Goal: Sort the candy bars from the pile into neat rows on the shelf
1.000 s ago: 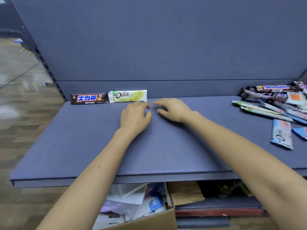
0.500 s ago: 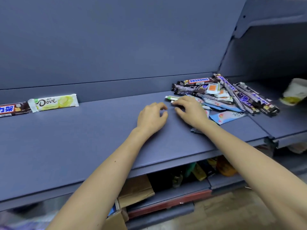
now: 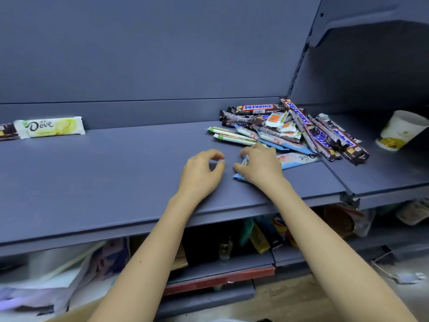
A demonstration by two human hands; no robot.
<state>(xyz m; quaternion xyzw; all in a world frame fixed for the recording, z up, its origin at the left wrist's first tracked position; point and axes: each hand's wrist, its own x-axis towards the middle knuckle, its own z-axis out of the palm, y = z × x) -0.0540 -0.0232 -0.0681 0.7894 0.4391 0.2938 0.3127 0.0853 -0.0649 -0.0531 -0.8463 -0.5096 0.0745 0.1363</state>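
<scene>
A pile of candy bars (image 3: 290, 129) lies at the right of the grey-blue shelf (image 3: 116, 177). My right hand (image 3: 261, 165) grips a light blue Dove bar (image 3: 241, 169) at the pile's near edge, fingers curled over it. Another light blue Dove bar (image 3: 299, 159) lies just right of that hand. My left hand (image 3: 202, 175) hovers beside it over the bare shelf, fingers loosely curled and holding nothing. At the far left, against the back wall, a yellow-white Dove bar (image 3: 50, 127) lies next to a brown bar (image 3: 8, 131) cut off by the frame edge.
A white paper cup (image 3: 401, 130) lies tipped on the neighbouring shelf at the right. Below the shelf sit cardboard, papers and assorted packets (image 3: 260, 235). A shelf bracket (image 3: 348, 26) juts out at the upper right.
My view swung right, from the placed bars to the pile. Both hands travelled right along the shelf, and my right hand closed on a light blue Dove bar at the pile's edge.
</scene>
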